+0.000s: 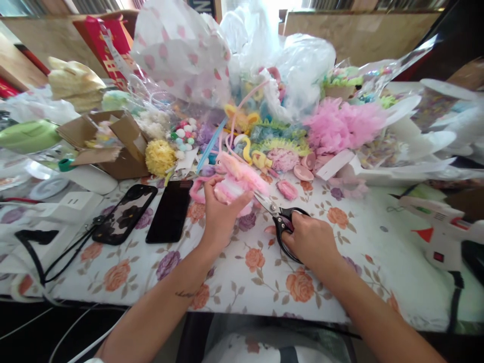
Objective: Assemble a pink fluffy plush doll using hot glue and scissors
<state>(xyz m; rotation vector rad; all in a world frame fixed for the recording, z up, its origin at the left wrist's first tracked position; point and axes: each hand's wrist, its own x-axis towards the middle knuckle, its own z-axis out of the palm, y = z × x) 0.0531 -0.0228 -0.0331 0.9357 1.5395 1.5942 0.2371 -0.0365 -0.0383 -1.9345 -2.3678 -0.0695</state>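
My left hand [223,212] is closed on a fluffy pink and white piece [242,174], which looks like plush material or fuzzy yarn; its exact kind is unclear. A pair of scissors [282,217] with black handles sits in my right hand [312,239], fingers through the loops. The blades point up and left, and their tips reach the fluffy pink material beside my left thumb. Part of the blades is hidden by the fluff. A small pink fuzzy loop [287,189] lies on the flowered tablecloth [257,282] just beyond the scissors.
Two phones [169,212] [124,214] lie at left, near a power strip [68,206] with cables. A cardboard box [109,143], plastic bags [181,50], yellow pompom [161,157] and pink tulle [344,123] crowd the back. A glue gun [438,229] stands at right.
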